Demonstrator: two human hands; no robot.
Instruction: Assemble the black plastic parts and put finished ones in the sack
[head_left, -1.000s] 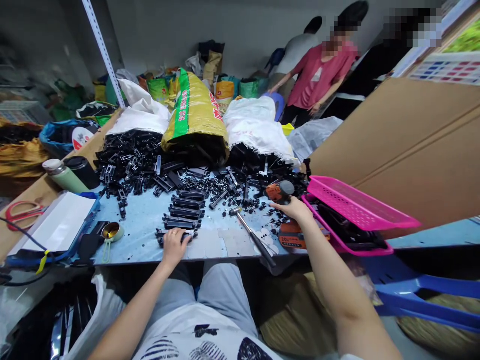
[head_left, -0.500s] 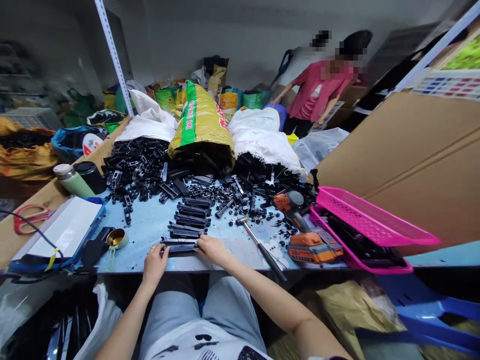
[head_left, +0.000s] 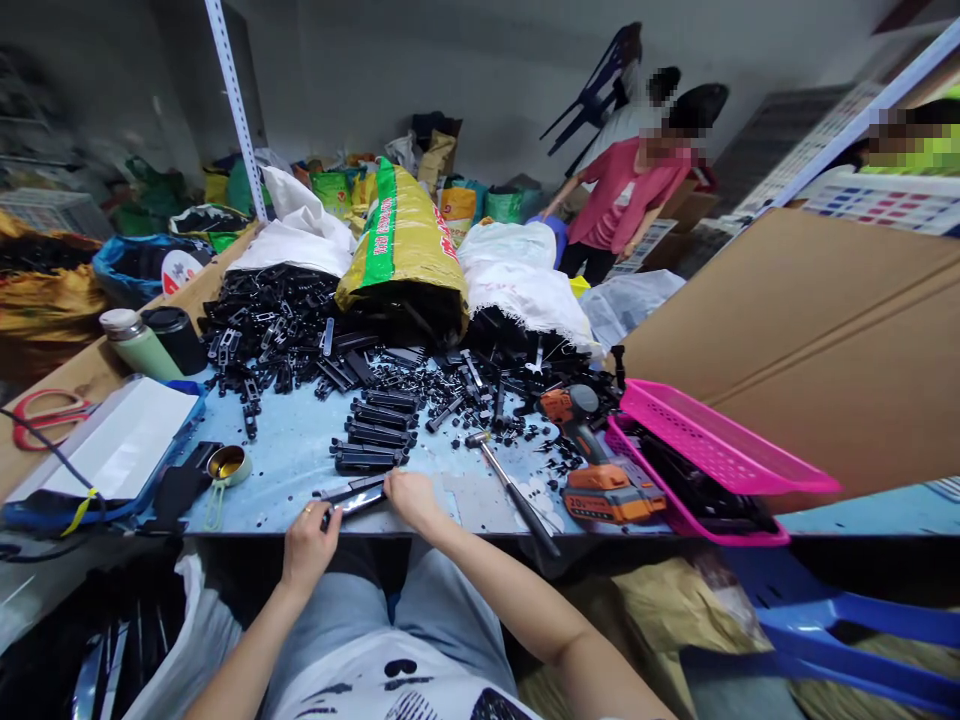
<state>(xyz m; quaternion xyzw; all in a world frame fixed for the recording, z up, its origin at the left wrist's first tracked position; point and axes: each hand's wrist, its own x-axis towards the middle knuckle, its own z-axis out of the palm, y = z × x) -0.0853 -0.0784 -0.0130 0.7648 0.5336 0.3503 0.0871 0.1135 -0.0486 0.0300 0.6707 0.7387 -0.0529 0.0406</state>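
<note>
Both my hands grip a long black plastic part [head_left: 363,500] at the table's front edge, tilted with its right end higher. My left hand [head_left: 309,545] pinches its left end; my right hand [head_left: 412,500] closes round its right end, fingers partly hidden. Just behind it another dark strip [head_left: 341,491] lies on the table. Farther back runs a row of similar black assembled parts [head_left: 379,436], laid side by side. A hammer [head_left: 511,490] lies right of my right hand. Left of my left hand sits a small cup with amber liquid [head_left: 228,465].
An orange cordless drill [head_left: 600,470] and a pink basket [head_left: 720,440] with black parts stand at the right. Black pieces [head_left: 277,320] spill from a yellow-green sack [head_left: 405,250] and white sacks. Scissors [head_left: 49,418] and a bottle [head_left: 142,345] are left. A co-worker [head_left: 622,190] stands behind.
The black part has tilted, its left end lowered toward me with my left hand. In the background, a person now holds a dark blue chair higher. The view has shifted slightly.
</note>
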